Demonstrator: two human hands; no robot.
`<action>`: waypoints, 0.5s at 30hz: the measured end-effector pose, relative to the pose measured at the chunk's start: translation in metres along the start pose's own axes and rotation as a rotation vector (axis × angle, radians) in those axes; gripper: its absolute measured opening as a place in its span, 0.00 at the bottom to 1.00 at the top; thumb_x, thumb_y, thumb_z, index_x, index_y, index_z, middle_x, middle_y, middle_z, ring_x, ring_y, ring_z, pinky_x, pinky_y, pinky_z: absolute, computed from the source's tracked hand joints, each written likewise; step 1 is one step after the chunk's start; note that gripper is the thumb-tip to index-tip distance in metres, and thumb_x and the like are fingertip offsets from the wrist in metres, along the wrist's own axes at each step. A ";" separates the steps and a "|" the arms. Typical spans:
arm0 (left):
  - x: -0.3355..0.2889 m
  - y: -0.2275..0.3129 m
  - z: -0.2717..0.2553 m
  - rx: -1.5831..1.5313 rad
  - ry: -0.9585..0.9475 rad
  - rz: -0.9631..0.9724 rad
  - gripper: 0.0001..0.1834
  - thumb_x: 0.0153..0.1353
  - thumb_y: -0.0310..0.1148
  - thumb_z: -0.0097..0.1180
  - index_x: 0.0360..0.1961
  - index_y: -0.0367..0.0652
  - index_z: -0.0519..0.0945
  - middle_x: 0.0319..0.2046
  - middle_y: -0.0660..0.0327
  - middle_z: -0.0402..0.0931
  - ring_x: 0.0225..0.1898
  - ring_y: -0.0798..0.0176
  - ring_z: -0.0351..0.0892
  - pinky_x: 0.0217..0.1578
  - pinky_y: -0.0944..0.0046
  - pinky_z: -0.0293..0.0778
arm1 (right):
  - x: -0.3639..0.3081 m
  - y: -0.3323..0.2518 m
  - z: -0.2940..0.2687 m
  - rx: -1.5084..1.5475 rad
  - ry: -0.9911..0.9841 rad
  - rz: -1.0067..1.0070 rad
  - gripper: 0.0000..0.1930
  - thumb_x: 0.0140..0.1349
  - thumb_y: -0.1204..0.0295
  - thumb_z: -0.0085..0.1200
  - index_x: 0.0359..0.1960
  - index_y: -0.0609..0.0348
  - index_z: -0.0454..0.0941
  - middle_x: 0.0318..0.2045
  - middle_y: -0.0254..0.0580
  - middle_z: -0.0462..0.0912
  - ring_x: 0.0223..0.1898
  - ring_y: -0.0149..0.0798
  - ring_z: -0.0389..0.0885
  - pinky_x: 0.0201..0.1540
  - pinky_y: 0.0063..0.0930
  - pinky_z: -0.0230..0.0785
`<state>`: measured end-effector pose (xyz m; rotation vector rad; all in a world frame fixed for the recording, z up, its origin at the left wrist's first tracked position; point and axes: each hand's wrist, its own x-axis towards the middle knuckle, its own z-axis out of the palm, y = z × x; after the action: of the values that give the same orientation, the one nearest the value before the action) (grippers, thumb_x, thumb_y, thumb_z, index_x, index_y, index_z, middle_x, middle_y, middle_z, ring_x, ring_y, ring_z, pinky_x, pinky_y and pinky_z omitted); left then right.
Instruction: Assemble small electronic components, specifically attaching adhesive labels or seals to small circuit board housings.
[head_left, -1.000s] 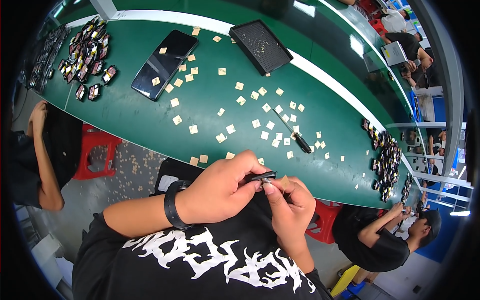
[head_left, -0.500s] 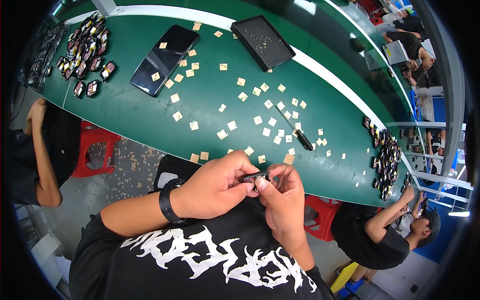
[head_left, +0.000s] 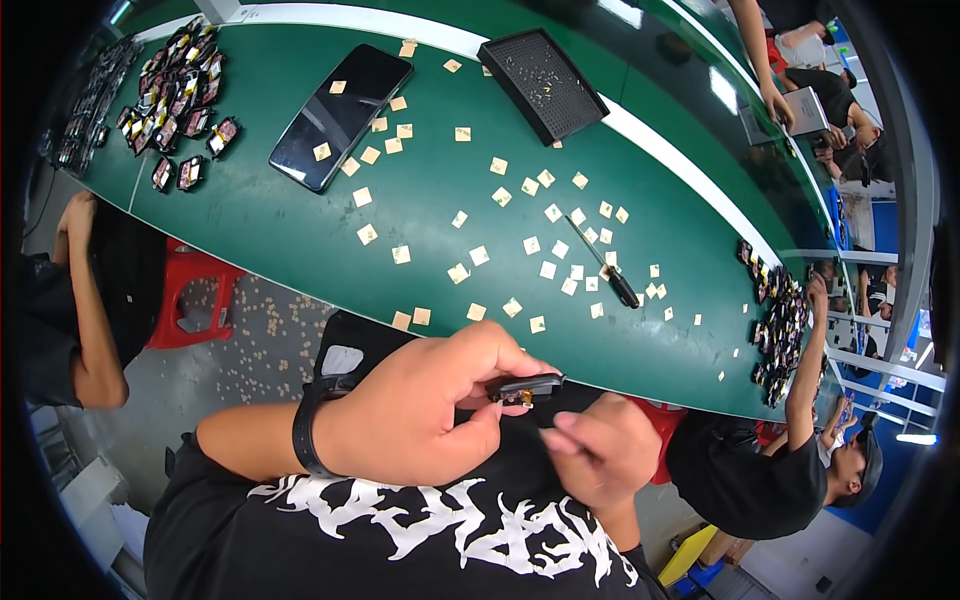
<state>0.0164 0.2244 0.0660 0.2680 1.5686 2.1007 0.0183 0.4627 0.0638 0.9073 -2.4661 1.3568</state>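
Observation:
A small black device casing (head_left: pixel 528 388), its inner parts and a bit of yellow showing on one side, is pinched between the thumb and fingers of my left hand (head_left: pixel 425 405). My right hand (head_left: pixel 605 450) is apart from it, to the right and a little lower. Its fingers look curled but are smeared by motion, so whether they hold anything is unclear. Beyond my hands, small square beige pieces (head_left: pixel 479 256) lie scattered over the green table (head_left: pixel 330 235). A screwdriver (head_left: pixel 622 287) with a black handle rests among them.
A large black phone (head_left: pixel 335 120) and a black tray (head_left: pixel 545 85) of tiny parts lie farther back. Piles of similar devices stand at left (head_left: pixel 175 95) and right (head_left: pixel 778 325). Co-workers sit at both sides, one person's arm (head_left: pixel 805 350) reaching toward the right pile.
My right hand has let go of the casing and moved right and down. The casing stays in my left hand, turned to show its inside. The right co-worker's arm has stretched toward the pile.

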 end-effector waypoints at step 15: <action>-0.014 -0.019 -0.024 -0.238 0.178 -0.080 0.24 0.66 0.11 0.43 0.63 0.36 0.66 0.62 0.51 0.73 0.63 0.59 0.77 0.60 0.61 0.75 | 0.030 0.012 0.039 -0.042 -0.250 -0.110 0.16 0.45 0.86 0.67 0.39 0.61 0.85 0.25 0.37 0.79 0.22 0.36 0.76 0.24 0.27 0.68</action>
<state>0.0236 0.2013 0.0423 -0.0648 1.3808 2.2724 -0.0076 0.4232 0.0469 1.2514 -2.5663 1.2163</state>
